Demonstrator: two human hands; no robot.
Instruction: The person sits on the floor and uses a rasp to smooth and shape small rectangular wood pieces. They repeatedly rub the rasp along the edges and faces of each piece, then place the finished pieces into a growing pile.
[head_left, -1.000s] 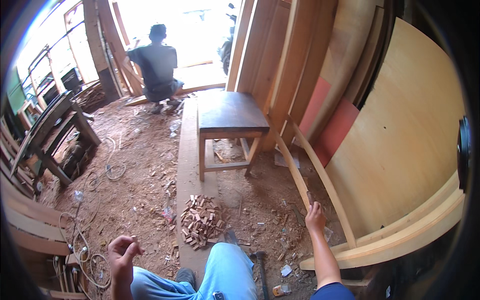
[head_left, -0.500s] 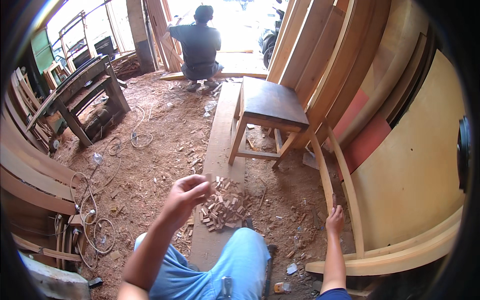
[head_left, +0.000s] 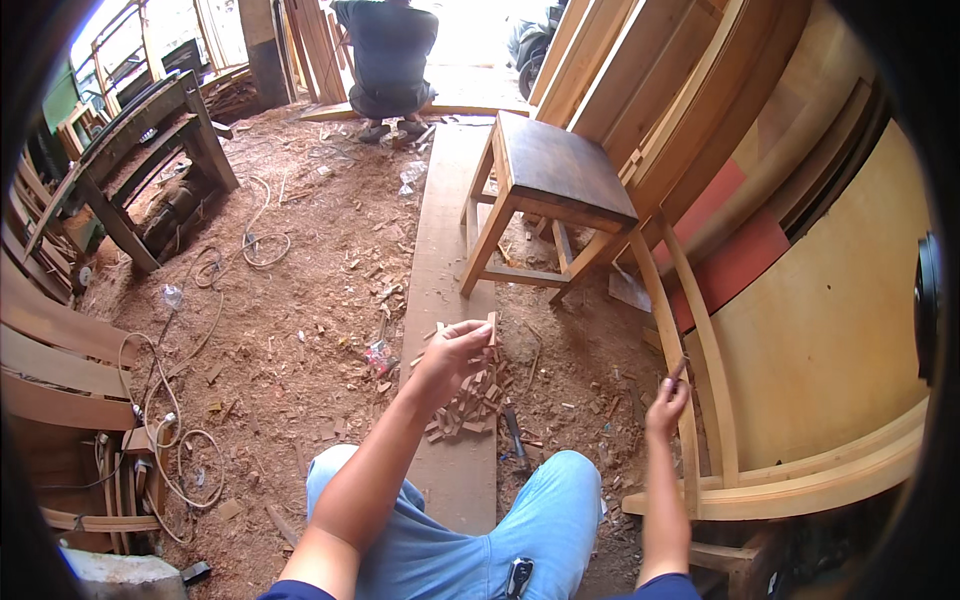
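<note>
My left hand (head_left: 455, 352) is raised over the pile of small wooden blocks (head_left: 468, 412), pinching one thin wooden block (head_left: 492, 328) upright at its fingertips. The pile lies on a long flat plank (head_left: 447, 215) between my knees. Off to the right, my right hand (head_left: 667, 408) is closed round a short, slim, dark brown piece (head_left: 680, 368) that points upward; its kind is too small to make out. That hand is in front of a curved wooden frame (head_left: 690, 420). A hammer (head_left: 516, 438) rests on the floor beside the pile.
A wooden chair (head_left: 560, 170) with a dark seat stands ahead, partly over the plank. Tall boards (head_left: 640, 110) lean at the right. A person (head_left: 390, 60) squats at the far end. Cables (head_left: 185, 440) and a workbench (head_left: 140, 150) are at left, on shaving-covered ground.
My left hand has moved right over the pile, and the block in it now shows clearly. The right hand is higher with its dark piece. My view has tipped down, bringing the hammer into sight.
</note>
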